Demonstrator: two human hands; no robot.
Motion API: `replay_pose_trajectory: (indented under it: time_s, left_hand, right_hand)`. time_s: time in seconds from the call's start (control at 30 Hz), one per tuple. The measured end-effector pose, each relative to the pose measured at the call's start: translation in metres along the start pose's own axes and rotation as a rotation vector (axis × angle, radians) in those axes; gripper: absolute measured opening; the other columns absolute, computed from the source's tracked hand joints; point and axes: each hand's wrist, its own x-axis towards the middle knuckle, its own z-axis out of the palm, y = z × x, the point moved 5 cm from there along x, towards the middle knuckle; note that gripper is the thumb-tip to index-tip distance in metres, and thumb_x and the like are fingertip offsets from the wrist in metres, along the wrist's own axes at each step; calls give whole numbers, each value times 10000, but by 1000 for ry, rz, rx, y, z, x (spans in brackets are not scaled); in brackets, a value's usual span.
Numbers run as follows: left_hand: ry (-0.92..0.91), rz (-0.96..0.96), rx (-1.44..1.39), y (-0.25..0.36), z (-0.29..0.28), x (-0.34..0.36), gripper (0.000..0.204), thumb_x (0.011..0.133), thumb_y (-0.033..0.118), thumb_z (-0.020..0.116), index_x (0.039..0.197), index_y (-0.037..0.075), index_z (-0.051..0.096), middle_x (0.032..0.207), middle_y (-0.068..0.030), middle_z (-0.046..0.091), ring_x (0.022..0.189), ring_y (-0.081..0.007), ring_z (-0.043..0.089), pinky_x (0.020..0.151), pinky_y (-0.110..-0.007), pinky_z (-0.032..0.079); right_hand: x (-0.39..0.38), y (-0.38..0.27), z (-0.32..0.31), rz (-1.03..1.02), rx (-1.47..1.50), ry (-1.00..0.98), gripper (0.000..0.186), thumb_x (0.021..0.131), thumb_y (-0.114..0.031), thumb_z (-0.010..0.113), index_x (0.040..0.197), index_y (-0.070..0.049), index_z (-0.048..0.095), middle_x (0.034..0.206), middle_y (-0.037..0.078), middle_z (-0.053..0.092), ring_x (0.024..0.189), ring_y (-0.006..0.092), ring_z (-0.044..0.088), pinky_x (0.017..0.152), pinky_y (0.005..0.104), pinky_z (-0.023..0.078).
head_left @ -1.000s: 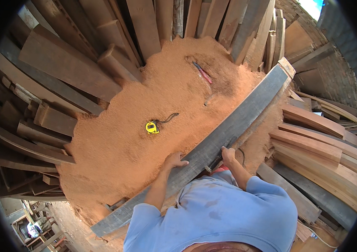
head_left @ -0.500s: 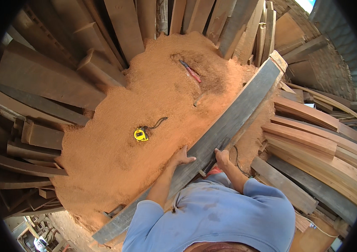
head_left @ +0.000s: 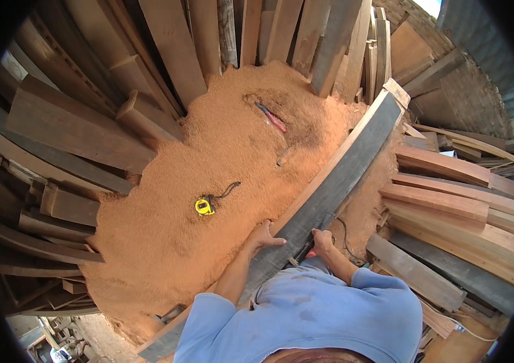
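A long wooden beam [head_left: 354,160] with a dark grey top face runs from the far right to the lower left, past my body. My left hand [head_left: 264,235] grips its far edge, thumb over the top face and fingers down the side. On the near edge my right hand [head_left: 323,239] is closed, its thumb on the dark face and its other fingers mostly hidden. A slim dark object [head_left: 301,252] lies beside my right hand, too unclear to name. A yellow tape measure [head_left: 204,206] with a black strap rests on the sawdust left of the beam.
Red-handled pliers [head_left: 275,120] lie on the sawdust [head_left: 148,242] farther off. Upright planks [head_left: 172,45] and stacked timbers [head_left: 81,124] line the far and left sides. More boards [head_left: 444,212] are piled at the right. A cable [head_left: 346,233] curves near my right hand.
The beam has tilted, so more of its pale far side shows. Both hands stay on it. The whole view has shifted slightly, with the sawdust and tools appearing lower.
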Motion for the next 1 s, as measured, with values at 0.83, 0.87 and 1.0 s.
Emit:
replay_pose_trajectory:
  time_s: [0.83,0.87,1.0]
  left_hand:
    - [27,-76,341,91,95,-93,942,678,428,864,1359,-67,442,1206,-327,652,1120,-477,683,962,-516,570]
    - [47,-63,367,92,100,-93,945,676,429,866,1358,-68,441,1189,-323,663,1090,-480,696,942,-518,579]
    - [164,-50,378,85,95,-87,910,678,400,877,1359,-1,427,1185,-295,687,1056,-469,707,909,-533,581]
  right_hand:
    - [-3,12,-57,74,81,-68,240,928,14,540,1093,150,650,922,244,692,732,387,713,561,591,569]
    - [-10,9,-56,97,118,-96,250,933,5,530,1104,143,649,917,251,694,724,395,718,538,609,563]
    - [-12,-6,-48,101,26,-49,159,952,-76,581,994,38,684,790,183,712,582,349,702,430,600,515]
